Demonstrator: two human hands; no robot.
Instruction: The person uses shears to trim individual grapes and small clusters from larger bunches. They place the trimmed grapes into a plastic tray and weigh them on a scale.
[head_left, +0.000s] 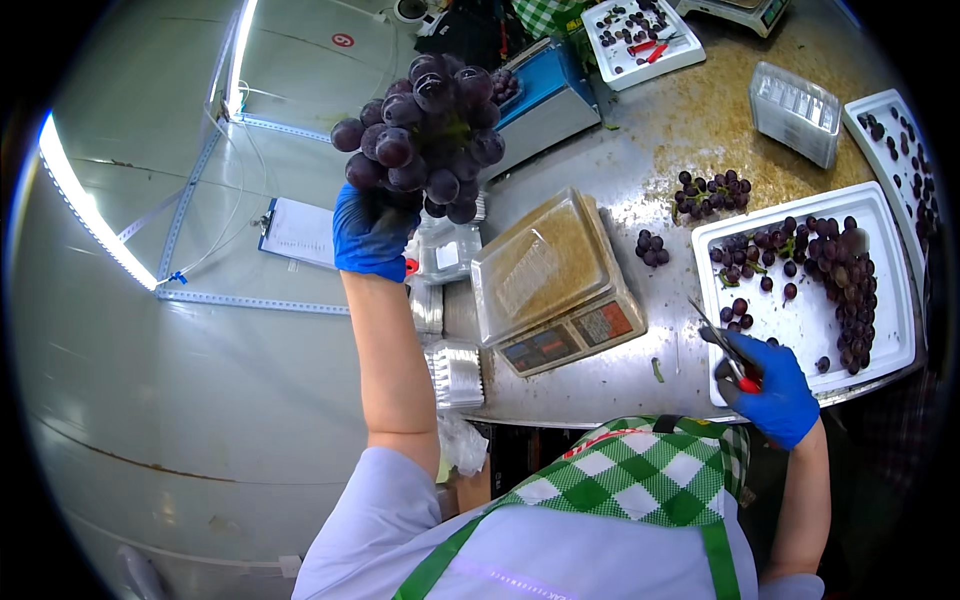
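Raised up at the left, my left hand (377, 231) in a blue glove holds a bunch of dark purple grapes (420, 135). Its fingers are partly hidden by the fruit. My right hand (776, 390), gloved alike, grips red-handled snips (739, 367) whose blades point up and left. That hand is over the near left corner of a white foam tray (787, 352). Inside the tray lie a long grape bunch (844, 285) and several loose grapes. An open clear plastic clamshell box (540, 262) sits on a weighing scale (559, 346) between my hands.
Beyond the foam tray lie a small grape cluster (712, 193) and a few grapes (652, 249) on the metal table (637, 161). Stacked clear boxes (795, 112) stand farther back. Another foam tray (649, 64) holds grapes and red-handled tools. A blue-topped machine (547, 90) is behind the scale.
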